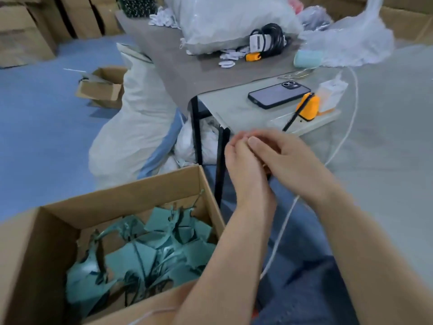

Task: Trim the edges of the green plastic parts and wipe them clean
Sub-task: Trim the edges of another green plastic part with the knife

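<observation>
Several green plastic parts point(150, 249) with thin sprue stems lie heaped in an open cardboard box point(117, 200) at the lower left. My left hand point(243, 167) and my right hand point(290, 158) are pressed together in mid-air, right of the box and just in front of the table's near corner. The right hand lies over the left, its thumb on top, and the fingers of both curl inward. Whatever sits between the palms is hidden, and no green part shows there. An orange cutter point(305, 109) with a dark stick leaning on it rests on the table beyond my hands.
The grey table point(225, 106) carries a dark phone point(278, 93), a white charger box point(331, 95), a mint roll point(307, 58), black cables and plastic bags. A white cable point(281, 233) hangs past my right forearm. White sacks point(140, 118) and a small open carton point(103, 87) stand on the blue floor.
</observation>
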`<state>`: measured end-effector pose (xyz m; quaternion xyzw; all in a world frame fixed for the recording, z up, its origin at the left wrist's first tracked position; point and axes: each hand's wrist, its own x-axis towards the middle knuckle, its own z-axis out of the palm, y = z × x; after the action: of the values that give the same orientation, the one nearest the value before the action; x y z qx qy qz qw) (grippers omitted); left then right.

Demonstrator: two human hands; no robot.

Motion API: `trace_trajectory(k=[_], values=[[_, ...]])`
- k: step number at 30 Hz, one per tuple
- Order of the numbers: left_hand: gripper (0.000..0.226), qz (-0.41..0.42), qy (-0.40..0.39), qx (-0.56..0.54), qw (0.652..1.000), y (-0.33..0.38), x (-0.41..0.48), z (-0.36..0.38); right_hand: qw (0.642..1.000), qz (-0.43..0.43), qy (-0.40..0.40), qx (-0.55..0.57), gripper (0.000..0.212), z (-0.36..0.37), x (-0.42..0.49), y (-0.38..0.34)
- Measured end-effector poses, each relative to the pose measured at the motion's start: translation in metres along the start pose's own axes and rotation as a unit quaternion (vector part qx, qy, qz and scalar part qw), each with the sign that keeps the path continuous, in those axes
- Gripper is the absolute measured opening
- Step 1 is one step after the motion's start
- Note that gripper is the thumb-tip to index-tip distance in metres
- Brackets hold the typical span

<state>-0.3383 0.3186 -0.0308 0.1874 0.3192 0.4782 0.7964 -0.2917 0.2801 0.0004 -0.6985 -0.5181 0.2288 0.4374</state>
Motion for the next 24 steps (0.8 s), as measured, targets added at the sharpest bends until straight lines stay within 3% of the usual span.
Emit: trace_trajectory(k=[4, 8, 11, 15, 20, 24], values=[[0.019, 0.04, -0.11, 0.02, 0.993, -0.021, -0.047, 0.076, 0.983, -0.015, 0.175, 0.052, 0.022, -0.065, -0.028, -0.012], [0.012, -0.008, -0.227, 0.085, 0.97, -0.072, -0.097, 0.144, 0.932, 0.037, 0.357, 0.058, 0.022, -0.138, -0.077, -0.004], [0.016, -0.092, -0.3, 0.116, 0.942, -0.126, -0.144, 0.173, 0.878, 0.093, 0.464, 0.067, 0.029, -0.186, -0.127, 0.014], [0.012, -0.195, -0.369, 0.2, 0.887, -0.203, -0.205, 0.195, 0.798, 0.173, 0.572, 0.075, 0.022, -0.24, -0.198, 0.045], [0.031, -0.255, -0.451, 0.336, 0.787, -0.281, -0.265, 0.213, 0.684, 0.223, 0.688, 0.099, 0.022, -0.29, -0.269, 0.091], [0.039, -0.265, -0.466, 0.379, 0.754, -0.322, -0.286, 0.232, 0.628, 0.233, 0.728, 0.146, 0.036, -0.326, -0.295, 0.128]])
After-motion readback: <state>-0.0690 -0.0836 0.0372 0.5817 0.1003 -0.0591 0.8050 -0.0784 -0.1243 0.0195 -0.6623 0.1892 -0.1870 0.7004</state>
